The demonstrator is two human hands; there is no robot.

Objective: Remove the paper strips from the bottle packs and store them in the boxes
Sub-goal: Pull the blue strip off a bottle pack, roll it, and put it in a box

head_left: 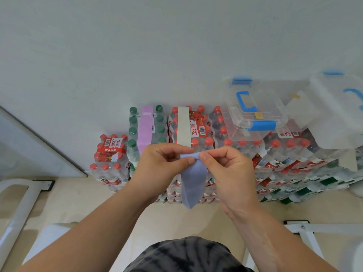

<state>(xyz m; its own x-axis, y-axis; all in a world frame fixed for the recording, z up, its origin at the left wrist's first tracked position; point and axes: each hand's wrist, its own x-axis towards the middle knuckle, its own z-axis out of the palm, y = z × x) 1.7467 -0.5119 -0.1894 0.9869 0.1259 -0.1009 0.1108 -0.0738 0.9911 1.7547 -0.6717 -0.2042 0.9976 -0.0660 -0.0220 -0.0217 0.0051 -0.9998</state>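
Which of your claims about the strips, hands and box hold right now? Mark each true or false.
1. The left hand and right hand both pinch the blue strip. True.
2. The pink strip is off the green-capped pack. False: it lies across it.
3. The white strip lies across a red-capped pack. True.
4. The clear box stands open. False: its lid is on.

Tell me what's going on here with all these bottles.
A person pinches the top of a blue paper strip between left hand and right hand, in front of stacked bottle packs. A lilac strip lies on the green-capped pack and a white strip on the red-capped pack beside it. A clear box with blue latches sits on packs to the right.
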